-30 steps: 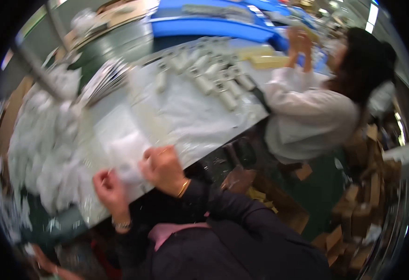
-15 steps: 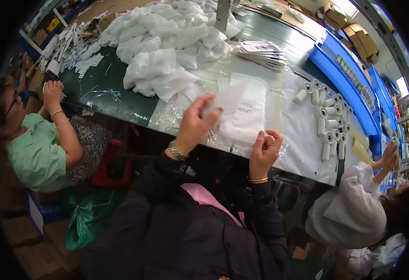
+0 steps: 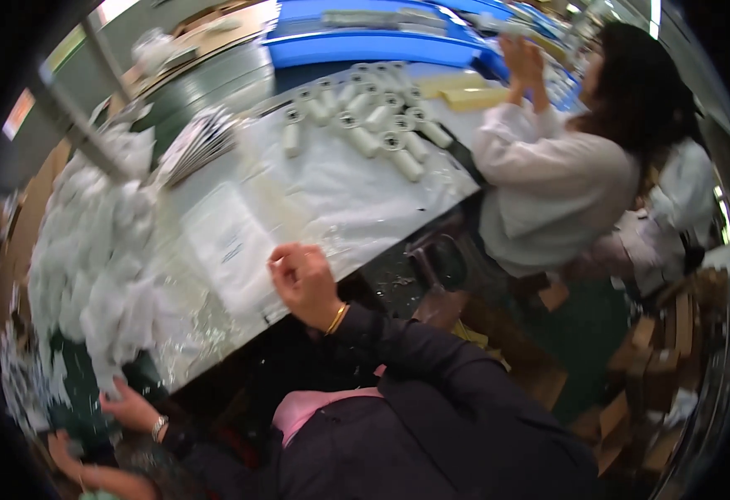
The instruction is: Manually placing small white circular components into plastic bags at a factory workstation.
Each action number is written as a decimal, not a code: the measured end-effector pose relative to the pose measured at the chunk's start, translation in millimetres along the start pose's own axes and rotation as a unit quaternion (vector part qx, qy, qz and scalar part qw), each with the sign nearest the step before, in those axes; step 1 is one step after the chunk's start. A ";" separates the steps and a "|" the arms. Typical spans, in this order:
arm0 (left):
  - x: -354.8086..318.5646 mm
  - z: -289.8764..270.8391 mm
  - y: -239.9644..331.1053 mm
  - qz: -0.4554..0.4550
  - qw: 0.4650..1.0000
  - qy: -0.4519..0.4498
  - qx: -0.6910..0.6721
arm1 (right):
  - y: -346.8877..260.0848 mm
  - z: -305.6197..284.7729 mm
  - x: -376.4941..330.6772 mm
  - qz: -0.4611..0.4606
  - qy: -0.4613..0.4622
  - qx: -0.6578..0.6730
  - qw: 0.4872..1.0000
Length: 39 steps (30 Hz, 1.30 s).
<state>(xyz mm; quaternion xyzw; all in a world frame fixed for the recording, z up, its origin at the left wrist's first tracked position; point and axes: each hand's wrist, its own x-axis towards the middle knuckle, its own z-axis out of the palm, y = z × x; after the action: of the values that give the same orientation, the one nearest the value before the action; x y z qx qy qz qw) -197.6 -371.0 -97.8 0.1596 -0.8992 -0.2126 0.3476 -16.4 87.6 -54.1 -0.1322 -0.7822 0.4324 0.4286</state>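
My left hand [image 3: 134,408] reaches out at the lower left, with fingers apart, beside the bottom of a large heap of white soft pouches [image 3: 90,250]. No object shows in it; motion blurs it slightly. My right hand [image 3: 305,285] is raised at the table's front edge with its fingers curled in. Whether something small is inside them is hidden. Just left of that hand lies a flat white printed bag [image 3: 230,246], on clear plastic sheeting [image 3: 332,192].
Behind the bag stands a stack of printed cards [image 3: 198,143]. Several white rollers [image 3: 363,137] lie farther right, before a blue bin [image 3: 373,46]. A co-worker in white [image 3: 557,175] sits at the right. Another person's arm [image 3: 102,477] shows at the lower left.
The view has swung to the right. My left hand has moved from over the printed bag to beside the heap, and the translucent white sheet near it no longer shows. My right hand stays curled.
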 end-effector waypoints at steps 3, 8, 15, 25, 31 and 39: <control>26.8 16.8 -35.1 0.041 0.998 0.037 0.014 | -0.7 8.6 -3.1 -0.035 0.020 0.004 0.999; 0.7 -23.5 41.2 -0.094 0.991 -0.093 -0.006 | 2.0 -0.9 -5.7 -0.016 -0.018 0.024 0.999; -35.2 -35.1 73.4 0.237 0.941 0.239 0.018 | 44.2 -54.2 51.3 0.196 0.028 0.272 0.942; -130.0 -51.6 195.3 0.367 0.902 -0.002 -0.228 | 147.0 -102.3 124.6 0.235 0.122 -0.058 0.962; -152.4 -47.8 229.3 0.420 0.861 -0.111 -0.263 | 125.6 -129.1 122.4 0.242 0.058 -0.172 0.953; -158.4 -35.9 226.7 0.388 0.864 -0.153 -0.282 | 47.6 -131.7 91.4 0.186 -0.082 -0.358 0.912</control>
<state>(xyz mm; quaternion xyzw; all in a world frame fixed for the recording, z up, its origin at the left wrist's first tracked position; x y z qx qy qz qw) -92.2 -117.2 -50.2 -0.3411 -0.8324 -0.3267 0.2900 24.6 242.8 -6.8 -0.3837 -0.8781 0.2049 0.1992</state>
